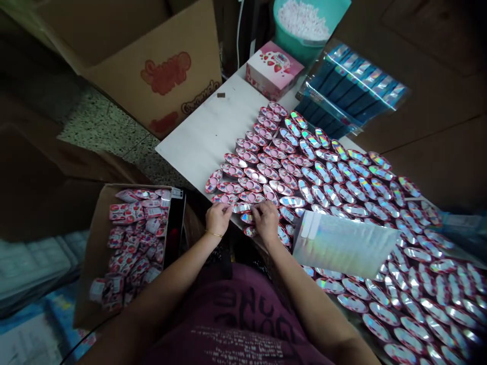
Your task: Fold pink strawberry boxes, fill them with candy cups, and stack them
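Note:
Many small oval-topped packs stand close together on a white table. One oval-topped pack at the near edge is between my two hands. My left hand pinches its left end, and my right hand is closed at its right end. Just beyond them, a group of packs has a round pink piece in each top. Farther right, the other packs show shiny rainbow-silver tops. A silvery sheet lies across some packs beside my right forearm.
An open carton of wrapped pink packets stands left of me. Behind it is a large cardboard box. A strawberry-printed box, a turquoise tub of small white pieces and blue packages in clear plastic are at the back.

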Action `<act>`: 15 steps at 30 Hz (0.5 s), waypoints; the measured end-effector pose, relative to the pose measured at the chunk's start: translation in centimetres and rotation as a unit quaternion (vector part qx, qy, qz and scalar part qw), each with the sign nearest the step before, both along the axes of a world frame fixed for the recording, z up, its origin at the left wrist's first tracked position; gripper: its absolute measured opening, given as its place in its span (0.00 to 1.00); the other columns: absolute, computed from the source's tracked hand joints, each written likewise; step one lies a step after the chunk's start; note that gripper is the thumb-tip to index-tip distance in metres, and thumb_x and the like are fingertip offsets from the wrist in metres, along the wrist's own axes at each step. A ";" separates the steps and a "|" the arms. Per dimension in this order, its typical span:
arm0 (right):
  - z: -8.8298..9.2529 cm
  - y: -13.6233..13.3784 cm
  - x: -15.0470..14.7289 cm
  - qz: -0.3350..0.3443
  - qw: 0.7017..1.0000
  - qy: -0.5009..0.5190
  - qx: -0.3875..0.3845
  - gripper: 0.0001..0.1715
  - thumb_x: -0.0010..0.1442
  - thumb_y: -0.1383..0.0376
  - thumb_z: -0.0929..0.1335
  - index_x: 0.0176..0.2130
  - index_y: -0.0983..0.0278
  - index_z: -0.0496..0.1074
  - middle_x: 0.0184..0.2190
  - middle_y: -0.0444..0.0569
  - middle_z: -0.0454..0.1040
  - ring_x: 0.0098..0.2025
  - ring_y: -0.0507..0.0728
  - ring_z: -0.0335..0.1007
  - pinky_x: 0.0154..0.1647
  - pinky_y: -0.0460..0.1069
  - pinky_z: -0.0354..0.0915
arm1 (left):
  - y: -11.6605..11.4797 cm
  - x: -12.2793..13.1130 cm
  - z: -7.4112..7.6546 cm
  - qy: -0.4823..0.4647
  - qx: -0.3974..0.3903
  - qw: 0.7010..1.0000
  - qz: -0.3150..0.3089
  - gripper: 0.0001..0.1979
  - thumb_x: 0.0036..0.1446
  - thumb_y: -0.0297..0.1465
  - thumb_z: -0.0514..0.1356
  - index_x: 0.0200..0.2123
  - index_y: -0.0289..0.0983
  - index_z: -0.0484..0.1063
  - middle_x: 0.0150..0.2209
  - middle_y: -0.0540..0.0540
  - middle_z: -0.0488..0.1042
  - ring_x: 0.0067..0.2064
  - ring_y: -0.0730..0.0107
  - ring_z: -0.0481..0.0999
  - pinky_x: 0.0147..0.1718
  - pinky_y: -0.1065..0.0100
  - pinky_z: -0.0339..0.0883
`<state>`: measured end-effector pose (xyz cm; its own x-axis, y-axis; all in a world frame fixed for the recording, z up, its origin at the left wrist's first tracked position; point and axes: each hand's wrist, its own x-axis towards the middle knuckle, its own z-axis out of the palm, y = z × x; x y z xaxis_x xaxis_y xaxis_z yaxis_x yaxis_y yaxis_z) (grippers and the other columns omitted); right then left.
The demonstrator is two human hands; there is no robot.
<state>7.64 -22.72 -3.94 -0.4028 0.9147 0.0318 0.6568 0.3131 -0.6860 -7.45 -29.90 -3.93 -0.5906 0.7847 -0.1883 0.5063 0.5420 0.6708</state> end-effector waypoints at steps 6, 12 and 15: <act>1.1 0.1 0.5 0.032 0.998 0.023 -0.043 0.09 0.56 0.65 0.62 0.27 0.63 0.68 0.28 0.47 0.67 0.33 0.54 0.62 0.37 0.48 0.60 | -0.5 0.2 0.6 0.021 0.022 0.996 -0.079 0.09 0.55 0.34 0.55 0.35 0.38 0.73 0.36 0.45 0.72 0.37 0.68 0.71 0.40 0.69 0.63; 1.2 0.7 0.3 0.040 0.997 0.000 -0.067 0.08 0.55 0.65 0.62 0.26 0.63 0.67 0.27 0.47 0.66 0.31 0.53 0.62 0.35 0.48 0.59 | 1.0 1.2 2.0 0.141 0.007 0.958 -0.251 0.22 0.48 0.36 0.62 0.48 0.43 0.68 0.45 0.43 0.67 0.47 0.56 0.63 0.44 0.59 0.58; 3.4 0.9 -0.3 0.033 0.998 0.016 -0.050 0.08 0.55 0.65 0.62 0.26 0.63 0.66 0.27 0.47 0.65 0.31 0.53 0.61 0.34 0.48 0.58 | 1.8 1.5 1.9 0.138 -0.001 0.960 -0.245 0.16 0.49 0.33 0.61 0.44 0.42 0.71 0.43 0.44 0.68 0.45 0.58 0.63 0.42 0.59 0.58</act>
<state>7.32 -21.87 -0.57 -0.4622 0.8857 -0.0441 0.6141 0.2838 -0.7365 -5.98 -28.15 -2.05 -0.1792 0.9806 -0.0799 0.8587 0.1956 0.4737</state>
